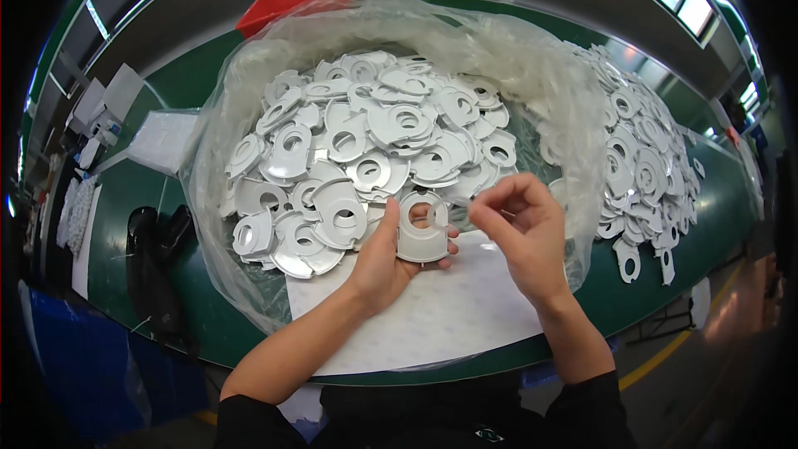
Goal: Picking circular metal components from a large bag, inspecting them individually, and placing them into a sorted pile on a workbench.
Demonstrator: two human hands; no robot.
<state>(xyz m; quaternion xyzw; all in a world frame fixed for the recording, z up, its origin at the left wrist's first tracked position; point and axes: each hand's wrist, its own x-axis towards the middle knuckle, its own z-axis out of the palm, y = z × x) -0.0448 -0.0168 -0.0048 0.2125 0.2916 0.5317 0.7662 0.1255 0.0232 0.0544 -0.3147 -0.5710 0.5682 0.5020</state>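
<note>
My left hand (389, 259) holds a white plastic plate with a round hole (423, 245) upright, thumb along its left edge and fingers behind it. Just right of that plate, my right hand (525, 229) is closed in a pinch. From its fingertips a thin piece of clear film (462, 214) seems to reach toward the plate; its outline is faint. Right behind both hands rises a big heap of similar white plates (366, 170), lying in a large open clear plastic bag (218, 137).
A white sheet (416, 328) lies under my hands on the green table (112, 245). More white plates (644, 166) are piled at the right. A red bin (291, 2) stands at the back, a black object (154, 274) at the left, beside a clear plastic packet (162, 141).
</note>
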